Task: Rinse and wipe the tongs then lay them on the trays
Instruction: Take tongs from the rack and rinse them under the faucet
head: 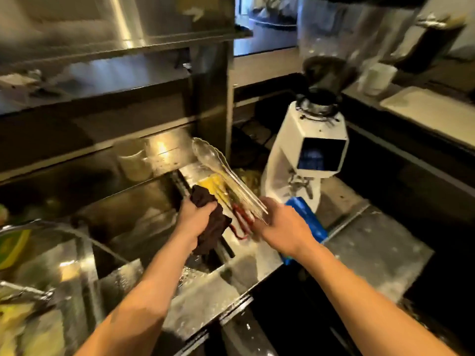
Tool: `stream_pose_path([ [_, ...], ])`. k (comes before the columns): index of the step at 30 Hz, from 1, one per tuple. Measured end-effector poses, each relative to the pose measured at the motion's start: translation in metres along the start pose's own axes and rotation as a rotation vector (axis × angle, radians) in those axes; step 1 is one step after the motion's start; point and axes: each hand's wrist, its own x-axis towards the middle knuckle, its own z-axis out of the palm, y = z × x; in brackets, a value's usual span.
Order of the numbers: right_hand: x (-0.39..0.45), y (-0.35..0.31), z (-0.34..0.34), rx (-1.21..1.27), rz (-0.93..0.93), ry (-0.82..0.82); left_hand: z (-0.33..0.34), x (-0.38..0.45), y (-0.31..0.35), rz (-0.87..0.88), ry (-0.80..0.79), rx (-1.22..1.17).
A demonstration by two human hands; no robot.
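Observation:
My right hand (281, 226) grips a bundle of clear plastic tongs (218, 168) by their handle ends; the scalloped tips point up and away to the left, over the sink's right rim. My left hand (194, 217) is closed on a dark brown cloth (212, 227), held just left of the tongs' handles. Under the tongs lie a yellow item (213, 183) and a red one (240, 224) on the steel counter; the blur hides what they are. No tray is clearly visible.
A steel sink (144, 227) with a faucet (38, 226) lies at left. A white coffee grinder (308, 155) stands at right, with a blue pack (308, 222) at its foot. A white cup (132, 163) sits behind the sink. Steel shelves hang overhead.

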Motion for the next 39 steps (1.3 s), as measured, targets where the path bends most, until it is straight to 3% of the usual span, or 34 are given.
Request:
stream_pose_path([
  [6, -0.06, 0.121, -0.102, 0.155, 0.242, 0.135, 0.168, -0.046, 0.012, 0.054, -0.25, 0.08],
  [11, -0.113, 0.224, -0.166, 0.29, 0.432, 0.244, 0.308, -0.096, 0.01, -0.01, -0.476, 0.074],
  [17, -0.165, 0.293, -0.241, 1.274, 0.628, 0.367, 0.443, -0.161, 0.002, -0.093, -0.699, 0.028],
  [20, -0.185, 0.317, -0.283, 1.474, 0.552, 0.466, 0.494, -0.186, 0.006, -0.068, -0.779, 0.064],
  [24, -0.182, 0.351, -0.338, 1.096, 0.711, 0.632, 0.541, -0.204, 0.016, -0.084, -0.875, 0.103],
  [28, -0.151, 0.388, -0.385, 0.385, 0.915, 0.515, 0.566, -0.203, 0.023, -0.097, -0.925, 0.138],
  [31, -0.124, 0.409, -0.4, -0.039, 0.956, 0.454, 0.576, -0.196, 0.026, -0.1, -0.941, 0.148],
  [34, -0.103, 0.421, -0.4, -0.218, 0.967, 0.453, 0.581, -0.188, 0.028, -0.098, -0.929, 0.155],
  [39, -0.088, 0.426, -0.399, -0.312, 1.009, 0.445, 0.579, -0.18, 0.028, -0.12, -0.901, 0.115],
])
